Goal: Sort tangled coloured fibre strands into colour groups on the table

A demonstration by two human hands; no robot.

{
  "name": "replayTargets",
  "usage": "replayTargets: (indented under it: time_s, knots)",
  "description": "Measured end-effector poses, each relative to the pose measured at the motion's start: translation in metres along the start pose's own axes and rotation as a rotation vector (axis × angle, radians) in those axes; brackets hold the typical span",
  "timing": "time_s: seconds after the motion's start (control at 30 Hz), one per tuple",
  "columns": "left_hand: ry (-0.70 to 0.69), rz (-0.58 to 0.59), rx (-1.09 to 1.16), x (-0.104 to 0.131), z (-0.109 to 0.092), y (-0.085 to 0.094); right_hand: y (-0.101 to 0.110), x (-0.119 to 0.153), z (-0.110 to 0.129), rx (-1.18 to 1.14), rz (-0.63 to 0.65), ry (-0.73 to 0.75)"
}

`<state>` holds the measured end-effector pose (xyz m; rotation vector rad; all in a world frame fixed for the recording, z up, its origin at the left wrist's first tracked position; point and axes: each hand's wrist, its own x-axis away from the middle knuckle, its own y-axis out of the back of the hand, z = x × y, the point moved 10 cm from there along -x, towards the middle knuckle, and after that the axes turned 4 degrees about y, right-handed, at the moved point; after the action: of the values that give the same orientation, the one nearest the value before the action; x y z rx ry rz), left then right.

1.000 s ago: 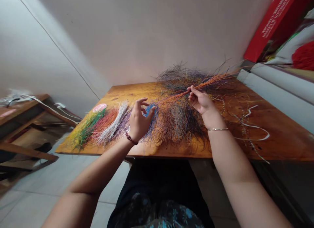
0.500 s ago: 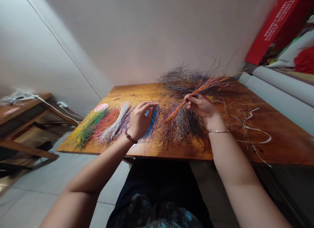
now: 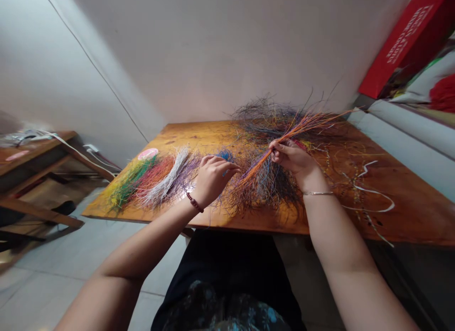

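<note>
- Lap: dark cloth, blue-flecked floral fabric (image 3: 227, 314) over it.
- Worktop (image 3: 199, 134): glossy orange-brown wood.
- Left hand (image 3: 213, 179): dark beaded bracelet (image 3: 194, 203); fingers bent, tips close together above the strands. Cannot tell whether they meet or pinch a strand.
- Beside it, left: straight, fine white strand bundle (image 3: 168, 177), then red and yellow-green strands (image 3: 131, 181).
- Right hand (image 3: 295, 161): thin metal bangle (image 3: 318, 193); thumb and fingers clamped on the loose orange-and-purple strand bundle (image 3: 302, 126), held aslant above the worktop, ends fanned.
- Right: curling flat white strip (image 3: 373, 192).
- Farther: wiry, tangled dark strand pile (image 3: 261, 114); red box with white lettering (image 3: 401, 44).
- Versus first frame: left fingers spread then, drawn in now; bundle's near end hangs lower, steeper.
</note>
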<state>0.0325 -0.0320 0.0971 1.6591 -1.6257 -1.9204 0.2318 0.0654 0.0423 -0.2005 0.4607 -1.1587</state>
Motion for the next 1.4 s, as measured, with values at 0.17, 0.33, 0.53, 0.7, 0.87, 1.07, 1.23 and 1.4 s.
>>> replayTargets:
  time_s: [0.17, 0.33, 0.53, 0.7, 0.87, 1.07, 1.23, 1.4]
  knots:
    - [-0.061, 0.049, -0.011, 0.007, -0.011, -0.006, 0.004, 0.000, -0.004, -0.027, 0.001, -0.018]
    - [-0.026, 0.057, -0.019, 0.009, -0.004, -0.003, 0.012, 0.001, 0.002, -0.073, -0.064, 0.012]
    - [0.097, 0.013, -0.011, 0.018, 0.026, 0.009, 0.027, 0.005, 0.021, -0.116, -0.162, 0.093]
    - [0.270, 0.000, -0.030, 0.029, 0.067, 0.013, 0.045, 0.009, 0.038, 0.061, -0.270, 0.147]
    - [0.487, 0.060, 0.108, 0.035, 0.104, 0.004, 0.049, 0.007, 0.043, 0.148, -0.238, 0.180]
    - [0.480, 0.258, 0.134, 0.026, 0.096, -0.030, 0.044, 0.007, 0.035, 0.009, -0.188, 0.153]
    - [0.441, 0.305, 0.132, 0.015, 0.078, -0.050, 0.038, 0.009, 0.028, -0.007, -0.192, 0.117]
    - [0.448, 0.371, 0.147, 0.011, 0.062, -0.065, 0.028, 0.007, 0.018, 0.002, -0.138, 0.043]
